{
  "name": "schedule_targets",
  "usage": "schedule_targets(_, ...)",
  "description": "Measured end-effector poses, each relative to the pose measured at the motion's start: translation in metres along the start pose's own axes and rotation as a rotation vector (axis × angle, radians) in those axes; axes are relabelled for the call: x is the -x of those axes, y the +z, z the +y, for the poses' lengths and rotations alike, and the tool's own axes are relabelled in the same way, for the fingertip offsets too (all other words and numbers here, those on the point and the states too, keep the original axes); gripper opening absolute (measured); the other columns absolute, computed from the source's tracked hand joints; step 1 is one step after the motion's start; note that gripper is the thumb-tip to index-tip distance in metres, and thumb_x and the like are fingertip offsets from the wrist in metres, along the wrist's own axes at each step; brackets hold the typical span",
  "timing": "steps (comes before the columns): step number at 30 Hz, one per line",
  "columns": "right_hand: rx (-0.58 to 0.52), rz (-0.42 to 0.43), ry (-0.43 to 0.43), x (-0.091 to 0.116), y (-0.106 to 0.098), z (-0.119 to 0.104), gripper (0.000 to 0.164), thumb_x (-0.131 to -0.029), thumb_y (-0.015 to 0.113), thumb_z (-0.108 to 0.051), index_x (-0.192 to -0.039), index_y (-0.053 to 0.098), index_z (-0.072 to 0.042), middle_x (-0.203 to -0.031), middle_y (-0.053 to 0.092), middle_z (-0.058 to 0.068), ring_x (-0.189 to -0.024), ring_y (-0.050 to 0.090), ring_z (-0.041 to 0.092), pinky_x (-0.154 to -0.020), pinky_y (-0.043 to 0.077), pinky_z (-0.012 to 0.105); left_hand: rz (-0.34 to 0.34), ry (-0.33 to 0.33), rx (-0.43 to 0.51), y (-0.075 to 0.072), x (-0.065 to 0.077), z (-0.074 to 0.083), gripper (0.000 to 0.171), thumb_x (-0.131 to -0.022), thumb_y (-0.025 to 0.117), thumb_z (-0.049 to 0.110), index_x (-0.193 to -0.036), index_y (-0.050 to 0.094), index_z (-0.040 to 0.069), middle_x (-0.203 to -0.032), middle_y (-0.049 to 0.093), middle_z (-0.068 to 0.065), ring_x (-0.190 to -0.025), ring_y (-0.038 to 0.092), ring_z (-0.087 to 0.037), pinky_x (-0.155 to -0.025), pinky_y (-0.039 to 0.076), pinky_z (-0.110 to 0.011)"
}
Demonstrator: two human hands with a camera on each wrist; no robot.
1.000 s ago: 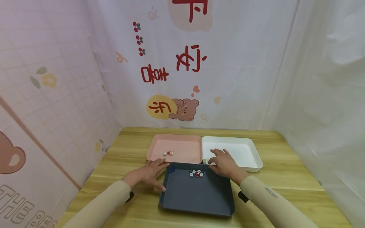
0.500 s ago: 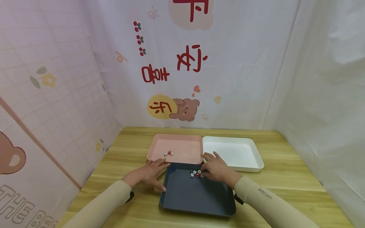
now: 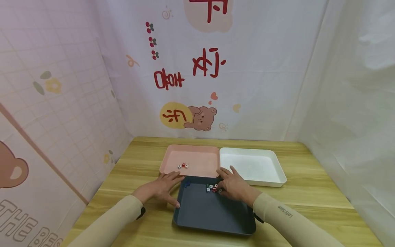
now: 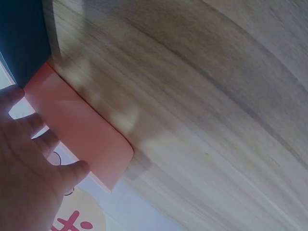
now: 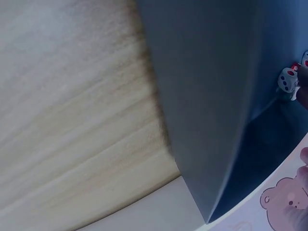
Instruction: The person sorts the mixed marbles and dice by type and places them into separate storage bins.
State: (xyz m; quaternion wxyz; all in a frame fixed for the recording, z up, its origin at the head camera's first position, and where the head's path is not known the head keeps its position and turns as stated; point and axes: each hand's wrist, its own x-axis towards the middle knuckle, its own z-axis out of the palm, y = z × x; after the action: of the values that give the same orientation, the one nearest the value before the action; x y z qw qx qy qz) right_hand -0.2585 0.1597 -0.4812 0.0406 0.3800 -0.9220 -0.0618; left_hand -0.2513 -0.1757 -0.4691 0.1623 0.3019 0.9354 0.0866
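Note:
My left hand (image 3: 165, 188) rests at the left rim of the dark grey tray (image 3: 216, 214), fingers spread and thumb apart, holding nothing. My right hand (image 3: 234, 185) reaches over the tray's back right part, its fingertips down at a small cluster of dice. In that cluster are a red die (image 3: 214, 189) and several white dice (image 3: 208, 190). The right wrist view shows a fingertip (image 5: 303, 91) against a white die (image 5: 288, 80); whether the thumb pinches it I cannot tell. Dark blue dice (image 3: 187, 184) lie in the tray's back left corner.
Behind the grey tray stand a pink tray (image 3: 200, 154) with a red die (image 3: 183, 165) and two white dice, and a white tray (image 3: 256, 157) beside it. All stand on a wood-grain table (image 3: 308, 206) against a printed curtain (image 3: 253, 68).
My right hand has moved from over the white tray's near left corner, left and toward me, down to the dice in the grey tray. The left hand has stayed in place.

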Motion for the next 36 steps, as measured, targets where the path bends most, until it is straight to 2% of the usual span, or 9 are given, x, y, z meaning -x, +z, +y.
schedule_targets(5,0.042,0.006,-0.019,0.0,0.002,0.001,0.02,-0.081,0.082,-0.037,-0.099,0.08,-0.028,-0.147,0.048,0.013,-0.14,0.037,0.034,-0.11,0.027,0.063,0.0,0.004,0.012,-0.001,0.001,0.001,0.109,-0.076,0.075,0.066,-0.159,0.025,0.015,-0.164,0.014,-0.013,-0.15,0.011,-0.035,-0.115,0.009,-0.063)
schedule_targets(11,0.082,0.042,-0.062,0.0,0.008,0.004,0.016,-0.079,0.084,-0.035,-0.094,0.08,-0.031,-0.144,0.052,0.013,-0.138,0.041,0.034,-0.109,0.029,0.062,0.005,0.01,-0.001,-0.001,0.001,-0.001,0.111,-0.075,0.072,0.07,-0.159,0.024,0.016,-0.165,0.013,-0.011,-0.15,0.012,-0.034,-0.115,0.009,-0.063)
schedule_targets(17,0.022,0.077,-0.064,0.001,0.001,0.006,0.014,-0.08,0.083,-0.029,-0.093,0.08,-0.026,-0.141,0.053,0.014,-0.137,0.041,0.036,-0.109,0.029,0.063,0.008,0.021,-0.002,0.0,0.001,-0.002,0.112,-0.074,0.072,0.071,-0.159,0.025,0.015,-0.164,0.015,-0.014,-0.15,0.013,-0.035,-0.115,0.01,-0.063)
schedule_targets(24,-0.167,0.16,0.023,-0.008,-0.021,0.012,0.011,-0.084,0.08,-0.023,-0.095,0.079,-0.022,-0.141,0.053,0.017,-0.139,0.039,0.039,-0.11,0.024,0.066,0.01,0.013,-0.001,0.002,0.0,-0.002,0.111,-0.075,0.073,0.069,-0.159,0.026,0.015,-0.164,0.015,-0.014,-0.15,0.012,-0.035,-0.115,0.01,-0.063)
schedule_targets(28,-0.236,0.2,0.085,-0.016,-0.03,0.018,0.01,-0.085,0.079,-0.022,-0.094,0.079,-0.019,-0.14,0.054,0.019,-0.137,0.039,0.042,-0.109,0.024,0.067,0.006,0.009,-0.003,0.002,0.001,-0.002,0.11,-0.075,0.074,0.067,-0.159,0.026,0.015,-0.164,0.015,-0.013,-0.15,0.012,-0.034,-0.115,0.01,-0.062)
schedule_targets(32,-0.251,0.226,0.14,-0.025,-0.035,0.024,0.009,-0.085,0.079,-0.022,-0.093,0.079,-0.017,-0.137,0.056,0.019,-0.136,0.042,0.041,-0.108,0.027,0.067,0.004,0.013,-0.002,0.001,0.001,-0.001,0.109,-0.075,0.075,0.066,-0.159,0.026,0.015,-0.164,0.016,-0.014,-0.15,0.013,-0.035,-0.115,0.01,-0.063)
schedule_targets(36,-0.239,0.2,0.195,-0.034,-0.036,0.028,0.011,-0.088,0.077,-0.025,-0.095,0.079,-0.017,-0.138,0.056,0.019,-0.136,0.042,0.038,-0.109,0.026,0.066,0.006,0.015,-0.003,0.0,0.001,-0.001,0.109,-0.075,0.074,0.067,-0.158,0.027,0.015,-0.164,0.017,-0.014,-0.15,0.013,-0.035,-0.115,0.01,-0.063)
